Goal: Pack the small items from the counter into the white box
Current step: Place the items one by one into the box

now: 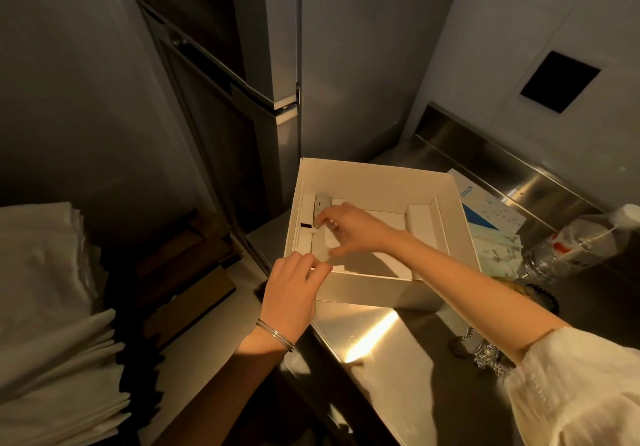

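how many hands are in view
2: the left hand holds the near left corner of the open white cardboard box; the right hand reaches inside it, by a small grey item. No others seen.

Steel counter [398, 359] carries white box [374, 290], blue-white packet [491, 217], plastic bottle [575, 241], silver chain [478, 348].

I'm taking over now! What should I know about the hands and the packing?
Left hand: holds the box at its near left corner.
Right hand: inside the box, fingertips on a grey item at the back left, beside white paper. Whether it holds the item is unclear.
Done: the grey item is in the box.
Left: the chain lies on the counter, right of the box.
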`<act>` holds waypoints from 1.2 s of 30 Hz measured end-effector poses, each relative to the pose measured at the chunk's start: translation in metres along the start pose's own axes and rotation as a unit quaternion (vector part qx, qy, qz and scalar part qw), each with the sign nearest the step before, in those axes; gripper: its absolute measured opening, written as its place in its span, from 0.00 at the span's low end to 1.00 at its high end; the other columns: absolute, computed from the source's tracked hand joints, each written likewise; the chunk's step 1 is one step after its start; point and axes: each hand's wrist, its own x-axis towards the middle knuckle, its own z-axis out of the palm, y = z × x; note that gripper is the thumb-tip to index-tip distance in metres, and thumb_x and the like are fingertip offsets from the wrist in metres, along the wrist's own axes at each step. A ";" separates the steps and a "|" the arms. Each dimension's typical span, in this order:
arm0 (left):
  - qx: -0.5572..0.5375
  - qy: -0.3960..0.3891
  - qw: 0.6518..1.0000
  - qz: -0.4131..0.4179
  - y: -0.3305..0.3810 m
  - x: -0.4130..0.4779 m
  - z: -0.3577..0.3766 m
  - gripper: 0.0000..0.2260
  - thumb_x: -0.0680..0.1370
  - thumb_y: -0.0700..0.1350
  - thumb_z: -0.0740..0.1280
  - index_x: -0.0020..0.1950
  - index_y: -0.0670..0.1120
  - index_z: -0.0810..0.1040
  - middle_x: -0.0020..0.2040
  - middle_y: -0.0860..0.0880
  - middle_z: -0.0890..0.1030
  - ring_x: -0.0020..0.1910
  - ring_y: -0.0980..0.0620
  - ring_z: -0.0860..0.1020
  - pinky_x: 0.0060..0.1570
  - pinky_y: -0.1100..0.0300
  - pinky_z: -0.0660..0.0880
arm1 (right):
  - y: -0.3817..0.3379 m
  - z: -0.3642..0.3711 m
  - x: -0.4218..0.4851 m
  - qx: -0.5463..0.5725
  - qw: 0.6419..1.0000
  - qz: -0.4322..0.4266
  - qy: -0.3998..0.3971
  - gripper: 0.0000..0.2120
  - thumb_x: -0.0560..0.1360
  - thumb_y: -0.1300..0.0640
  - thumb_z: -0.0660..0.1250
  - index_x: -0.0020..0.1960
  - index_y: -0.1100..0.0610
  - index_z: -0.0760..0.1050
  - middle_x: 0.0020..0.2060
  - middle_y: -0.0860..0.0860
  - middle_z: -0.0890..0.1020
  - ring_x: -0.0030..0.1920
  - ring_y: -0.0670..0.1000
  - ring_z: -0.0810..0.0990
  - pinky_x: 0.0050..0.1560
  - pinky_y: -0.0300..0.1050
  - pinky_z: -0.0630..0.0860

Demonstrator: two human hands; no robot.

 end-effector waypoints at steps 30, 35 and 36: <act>0.062 -0.086 0.993 0.048 0.006 0.012 -0.009 0.06 0.71 0.47 0.69 0.44 0.48 0.76 0.38 0.49 0.79 0.37 0.48 0.76 0.36 0.56 0.70 | -0.009 -0.020 -0.024 0.061 0.977 0.143 0.149 0.24 0.69 0.52 0.74 0.62 0.52 0.69 0.62 0.53 0.70 0.57 0.53 0.74 0.51 0.43 0.76; 0.024 -0.118 0.987 0.104 0.030 0.030 0.013 0.13 0.75 0.52 0.55 0.43 0.47 0.77 0.35 0.49 0.79 0.33 0.48 0.77 0.31 0.56 0.73 | 0.011 -0.061 -0.154 0.072 0.941 0.189 0.272 0.10 0.74 0.59 0.67 0.54 0.56 0.76 0.51 0.46 0.72 0.48 0.44 0.74 0.44 0.28 0.68; 0.025 -0.113 0.987 0.113 0.033 0.032 0.016 0.14 0.75 0.52 0.55 0.43 0.47 0.77 0.35 0.48 0.79 0.32 0.48 0.77 0.30 0.57 0.72 | 0.016 -0.063 -0.185 0.074 0.927 0.212 0.300 0.08 0.74 0.60 0.67 0.53 0.57 0.76 0.49 0.46 0.73 0.47 0.43 0.74 0.43 0.27 0.68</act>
